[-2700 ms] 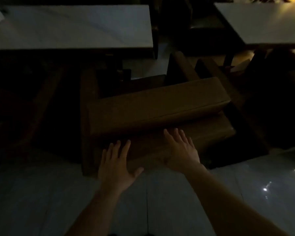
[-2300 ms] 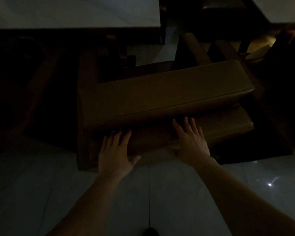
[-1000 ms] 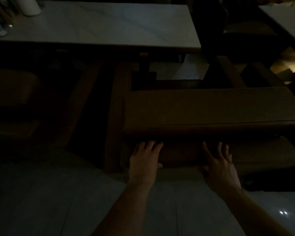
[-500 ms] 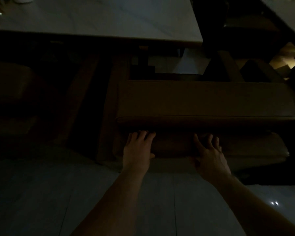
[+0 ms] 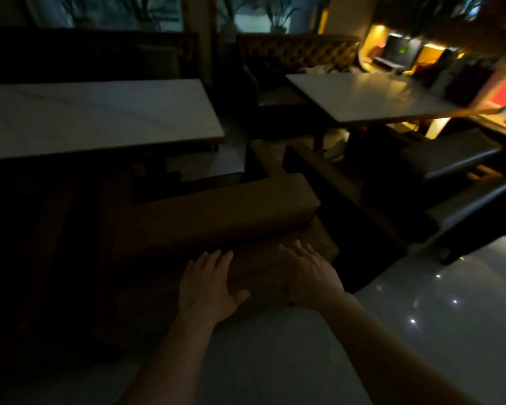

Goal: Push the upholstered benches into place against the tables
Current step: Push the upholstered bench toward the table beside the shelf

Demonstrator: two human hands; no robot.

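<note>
A brown upholstered bench [image 5: 216,211] stands in the dim middle of the view, its long side towards me, just in front of a white-topped table [image 5: 94,115]. My left hand [image 5: 208,285] lies flat with fingers spread against the bench's near lower side. My right hand [image 5: 307,273] rests flat beside it on the same side, fingers apart. Neither hand grips anything. The bench's left end is lost in shadow.
A second white table [image 5: 368,97] stands at the back right with dark benches [image 5: 450,159] along its right side. A tufted booth seat [image 5: 298,51] runs behind. Wooden bench frames [image 5: 275,159] lie between the tables. Glossy grey floor [image 5: 421,317] spreads to the right and below.
My head has lifted, so the far room and second table now show. The bench sits at a slight angle again. Both hands stay flat on its near side.
</note>
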